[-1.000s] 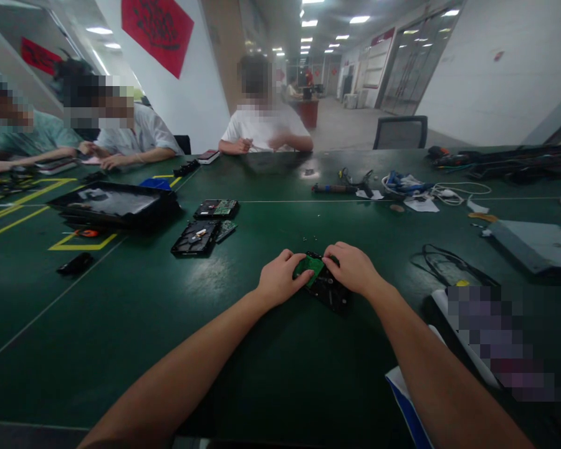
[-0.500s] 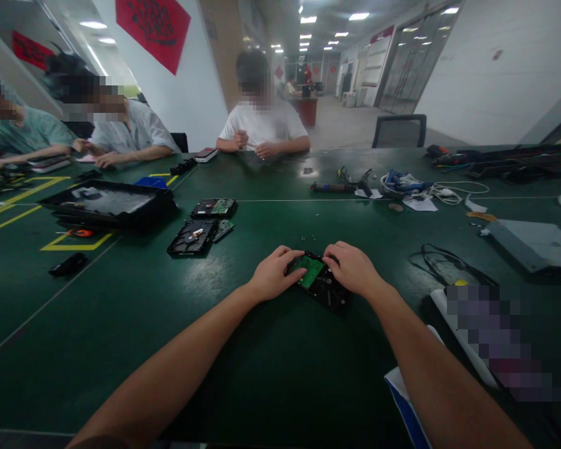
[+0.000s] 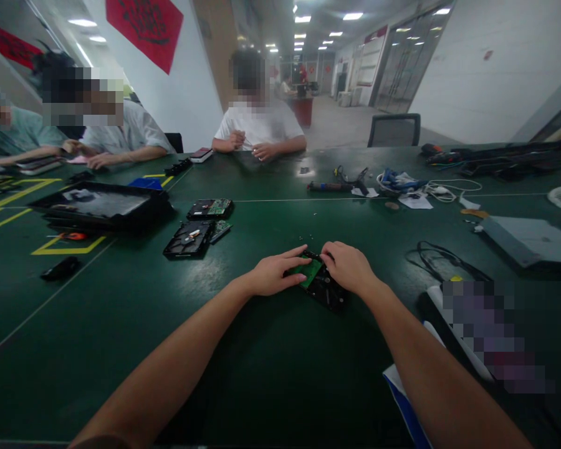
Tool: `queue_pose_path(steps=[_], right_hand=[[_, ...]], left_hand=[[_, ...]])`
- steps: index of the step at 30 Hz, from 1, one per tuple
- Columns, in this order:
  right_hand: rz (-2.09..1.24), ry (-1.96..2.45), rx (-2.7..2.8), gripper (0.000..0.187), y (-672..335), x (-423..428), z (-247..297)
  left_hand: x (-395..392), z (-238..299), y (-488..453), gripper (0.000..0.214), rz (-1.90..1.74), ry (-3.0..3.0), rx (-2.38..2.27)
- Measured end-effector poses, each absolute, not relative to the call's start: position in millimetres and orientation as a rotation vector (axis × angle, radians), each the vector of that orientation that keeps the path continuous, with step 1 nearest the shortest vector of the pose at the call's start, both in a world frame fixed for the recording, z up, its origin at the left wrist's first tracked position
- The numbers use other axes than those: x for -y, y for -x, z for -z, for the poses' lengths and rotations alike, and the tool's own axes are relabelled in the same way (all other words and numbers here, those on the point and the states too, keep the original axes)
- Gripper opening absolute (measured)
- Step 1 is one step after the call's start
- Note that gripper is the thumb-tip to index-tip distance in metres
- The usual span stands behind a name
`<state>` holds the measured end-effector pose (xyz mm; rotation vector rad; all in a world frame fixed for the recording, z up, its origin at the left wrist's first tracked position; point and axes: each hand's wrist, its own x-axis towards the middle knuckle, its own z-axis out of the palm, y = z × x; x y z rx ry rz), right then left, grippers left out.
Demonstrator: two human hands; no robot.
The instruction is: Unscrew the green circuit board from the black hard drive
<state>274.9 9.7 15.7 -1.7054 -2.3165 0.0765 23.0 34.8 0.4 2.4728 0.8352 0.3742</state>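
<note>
A hard drive lies slanted on the green table in front of me, its black underside and green circuit board facing up. My left hand rests over the board from the left, fingers stretched out and thumb apart, touching it. At the drive's upper right edge my right hand is closed, thumb and fingertips pinched against that edge. Whether a small part sits in the pinch is hidden. Tiny screws lie just beyond the drive.
To the left are another hard drive, an open black drive casing and a loose circuit board. A black tray stands farther left. Cables and a grey metal box are right. People sit across the table.
The fingers of my left hand have straightened out over the circuit board. My right hand keeps its pinch at the drive's edge. The whole view has shifted slightly.
</note>
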Motion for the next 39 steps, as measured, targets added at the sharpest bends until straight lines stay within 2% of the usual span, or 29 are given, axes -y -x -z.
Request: queue_pose_path(steps=[5,11,24,30,34,39], right_hand=[[-0.074,1.702,2.311,0.020,-275.9,-9.4,-15.0],[-0.091,1.704,2.296,0.020,-272.9,-7.2,-17.1],[-0.038,1.662,2.260,0.019,-284.0,-10.1,-13.4],[-0.027,1.683,2.259,0.018,-285.9,-12.7,-11.0],[-0.051,1.696,2.270,0.017,-286.1,-13.4,-10.3],[-0.045,1.686,2.266,0.018,-283.9,-13.1,-10.3]], left_hand=[[-43.2,0.6,-21.6,0.061,-0.459,-2.339,-0.679],[-43.4,-3.8,-18.1,0.068,-0.355,-2.349,-0.649],[3.9,3.6,-45.8,0.071,-0.518,-2.481,-1.133],[-4.0,-0.5,-38.3,0.063,-0.458,-2.420,-1.023],[-13.8,1.6,-33.6,0.072,-0.531,-2.289,-0.931],[-26.2,8.9,-31.1,0.065,-0.622,-2.106,-0.854]])
